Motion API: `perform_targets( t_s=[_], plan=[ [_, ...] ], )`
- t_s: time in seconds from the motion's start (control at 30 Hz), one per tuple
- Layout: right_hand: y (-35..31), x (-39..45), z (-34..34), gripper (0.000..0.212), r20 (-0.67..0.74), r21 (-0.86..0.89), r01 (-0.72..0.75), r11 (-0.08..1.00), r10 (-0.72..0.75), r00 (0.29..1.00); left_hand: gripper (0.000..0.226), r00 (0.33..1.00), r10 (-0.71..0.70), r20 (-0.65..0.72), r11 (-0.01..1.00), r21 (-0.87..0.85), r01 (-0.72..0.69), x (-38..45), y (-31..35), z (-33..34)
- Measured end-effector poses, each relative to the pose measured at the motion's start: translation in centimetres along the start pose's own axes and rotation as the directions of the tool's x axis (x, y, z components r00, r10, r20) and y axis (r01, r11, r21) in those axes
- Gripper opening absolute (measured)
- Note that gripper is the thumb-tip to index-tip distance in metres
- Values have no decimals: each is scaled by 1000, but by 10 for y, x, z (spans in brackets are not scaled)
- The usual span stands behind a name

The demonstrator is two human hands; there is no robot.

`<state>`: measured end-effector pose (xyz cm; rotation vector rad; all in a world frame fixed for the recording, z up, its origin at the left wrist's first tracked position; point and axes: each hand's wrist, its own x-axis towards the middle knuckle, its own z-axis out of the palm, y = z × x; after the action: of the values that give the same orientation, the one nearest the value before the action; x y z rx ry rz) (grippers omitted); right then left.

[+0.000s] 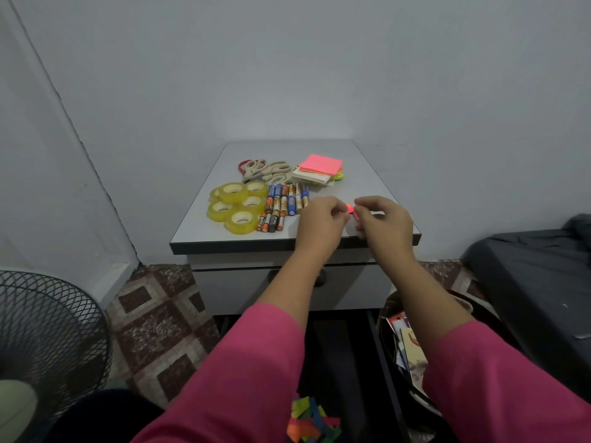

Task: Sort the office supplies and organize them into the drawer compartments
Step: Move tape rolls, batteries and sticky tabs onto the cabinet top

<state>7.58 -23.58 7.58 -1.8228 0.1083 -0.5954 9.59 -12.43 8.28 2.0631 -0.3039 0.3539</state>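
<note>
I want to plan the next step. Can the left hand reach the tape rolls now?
Probably yes, once freed. The tape rolls lie uncovered on the tabletop, left of the batteries, with nothing between. But the left hand and right hand together pinch a small pink thing.

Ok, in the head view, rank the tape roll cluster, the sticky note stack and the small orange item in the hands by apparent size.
1. tape roll cluster
2. sticky note stack, though it lies farther back, so it may look smaller than it is
3. small orange item, pinched between both hands, mostly hidden
</note>
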Motion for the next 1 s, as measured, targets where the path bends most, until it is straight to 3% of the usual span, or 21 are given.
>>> perform_targets(
  t_s=[0.13,0.2,0.3,0.4,0.47,0.6,0.7,0.8,0.9,1.0],
  plan=[
    [17,-46,-2,15,-119,3,234,972,-232,965,10,999,34,-19,976,-214,-38,-41,-8,-9],
    [31,-73,0,16,-121,7,218,976,-216,969,12,999,23,-32,976,-215,-29,-71,-28,-8],
    [63,-111,9,11,10,-67,5,998,-5,1000,11,994,-111,11,980,-168,111,-119,-73,0],
    [103,-144,18,12,129,-297,-180,938,226,965,17,942,-326,84,942,-53,331,-161,-125,7],
    [126,-162,20,22,211,-486,-238,841,378,902,18,898,-420,127,907,67,415,-184,-159,9],
    [157,-192,19,37,277,-785,-236,572,666,693,30,760,-604,241,780,375,501,-213,-200,7],
    [169,-207,18,63,352,-864,-125,488,762,543,69,641,-677,362,718,517,466,-225,-205,11],
    [178,-216,22,81,414,-898,91,431,756,507,101,539,-726,427,664,637,391,-233,-201,23],
    [179,-221,29,92,469,-883,263,389,718,514,102,541,-716,441,648,707,282,-238,-201,36],
    [182,-221,32,85,518,-854,343,391,685,511,93,581,-679,448,673,696,251,-240,-206,46]
  ],
)
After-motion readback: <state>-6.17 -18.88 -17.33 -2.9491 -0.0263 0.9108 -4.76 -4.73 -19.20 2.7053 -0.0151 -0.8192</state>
